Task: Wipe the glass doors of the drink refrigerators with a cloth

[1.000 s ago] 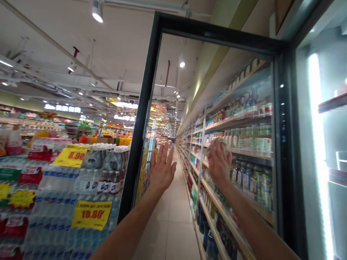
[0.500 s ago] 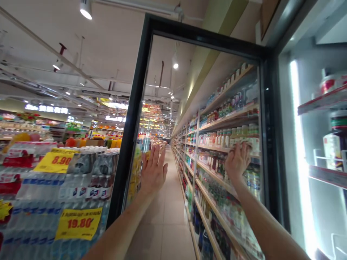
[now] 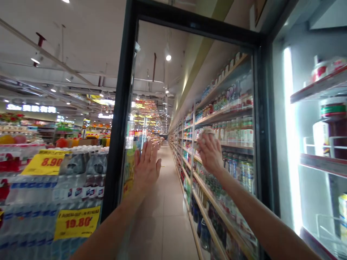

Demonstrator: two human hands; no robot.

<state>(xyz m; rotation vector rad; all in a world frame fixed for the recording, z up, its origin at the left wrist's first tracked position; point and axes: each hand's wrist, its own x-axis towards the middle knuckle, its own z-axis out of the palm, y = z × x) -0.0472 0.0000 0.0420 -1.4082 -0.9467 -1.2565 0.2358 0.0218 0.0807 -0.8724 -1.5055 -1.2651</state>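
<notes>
An open glass cooler door (image 3: 187, 90) with a black frame (image 3: 119, 119) stands in front of me. My left hand (image 3: 146, 168) lies flat against the glass near its left edge, fingers stretched out and together. My right hand (image 3: 209, 151) presses a pale wadded cloth (image 3: 204, 133) against the glass further right, fingers curled over it. Through the pane I see the aisle and shelves of bottles.
The lit cooler interior (image 3: 320, 144) with shelves and bottles is at the right. Stacked packs of water bottles with yellow price signs (image 3: 77, 222) stand at the left. A tiled aisle (image 3: 168, 216) runs ahead between long drink shelves (image 3: 225, 144).
My right hand with the cloth swept right across the glass and has come back left and slightly up. My left hand stays flat on the glass. The view shifted right.
</notes>
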